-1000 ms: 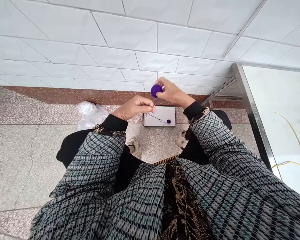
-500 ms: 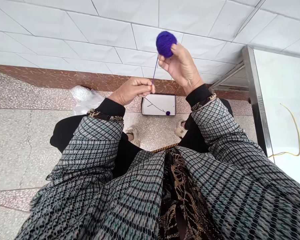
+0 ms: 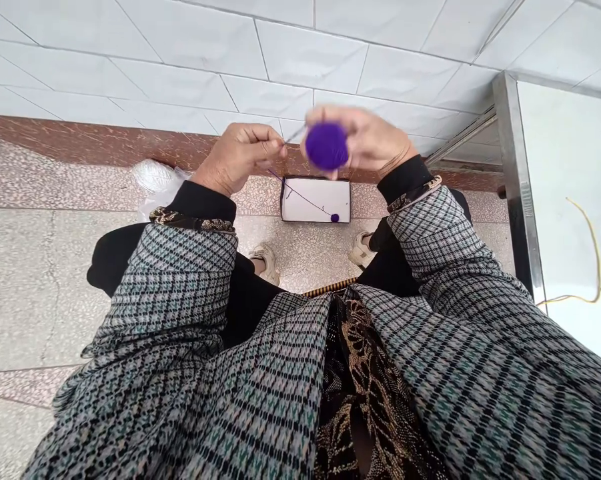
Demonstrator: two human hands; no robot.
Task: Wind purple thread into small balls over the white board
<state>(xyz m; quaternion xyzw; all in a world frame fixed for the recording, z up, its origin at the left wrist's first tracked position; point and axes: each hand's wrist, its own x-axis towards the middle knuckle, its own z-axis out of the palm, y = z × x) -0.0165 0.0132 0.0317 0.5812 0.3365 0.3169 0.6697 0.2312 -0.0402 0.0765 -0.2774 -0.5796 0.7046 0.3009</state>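
A purple ball of yarn (image 3: 327, 146), blurred by motion, is gripped by my right hand (image 3: 373, 138), whose fingers curl over its far side. My left hand (image 3: 245, 155) pinches the strand of purple yarn (image 3: 294, 135) between thumb and forefinger, a short way left of the ball. One length runs taut from the pinch to the ball. Another length hangs from my left hand down into a shallow white box with dark edges (image 3: 310, 189) on the floor. A smaller purple ball (image 3: 335, 218) lies at that box's near right corner, where the strand ends.
White yarn in a clear plastic bag (image 3: 153, 179) lies on the floor at left. A white tiled wall (image 3: 280, 53) stands in front. To the right is a metal-framed white table (image 3: 570, 153) with a yellow cord (image 3: 593, 253). My shoes (image 3: 266, 263) are below.
My right hand has brought the purple ball down and turned it, with the fingers now over its far side. The strand between the hands is shorter. My left hand has shifted slightly left and up.
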